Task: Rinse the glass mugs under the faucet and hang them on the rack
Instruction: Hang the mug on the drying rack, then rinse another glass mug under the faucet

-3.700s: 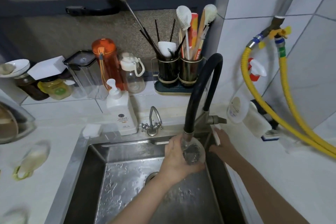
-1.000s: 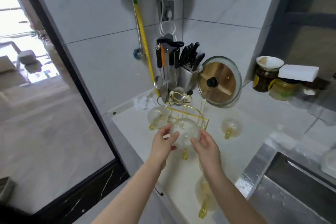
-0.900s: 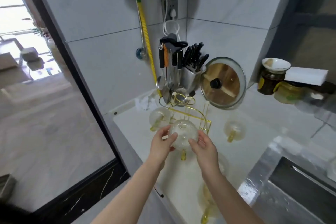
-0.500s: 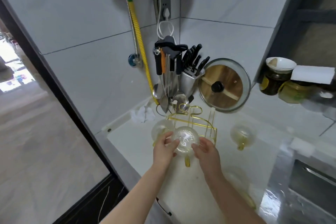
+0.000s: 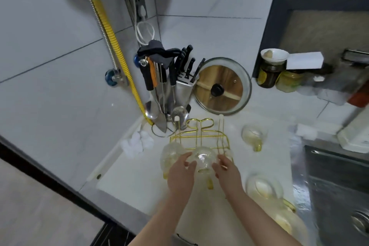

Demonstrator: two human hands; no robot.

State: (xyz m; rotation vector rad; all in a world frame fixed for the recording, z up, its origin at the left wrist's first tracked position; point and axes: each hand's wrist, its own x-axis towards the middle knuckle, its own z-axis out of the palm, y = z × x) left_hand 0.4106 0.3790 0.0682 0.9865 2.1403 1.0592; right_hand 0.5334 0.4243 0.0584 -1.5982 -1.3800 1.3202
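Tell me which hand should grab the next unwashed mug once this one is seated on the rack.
Right hand: the mugs still on the counter lie on its side, toward the sink; the left hand sits beside an already hung mug.

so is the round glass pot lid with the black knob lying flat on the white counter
No, the round glass pot lid stands on edge, leaning back toward the tiled wall beside the steel knife block.

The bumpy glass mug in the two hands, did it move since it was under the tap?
Yes. The mug left the sink's faucet and now sits at the gold rack, left of the sink, between the left hand and right hand.
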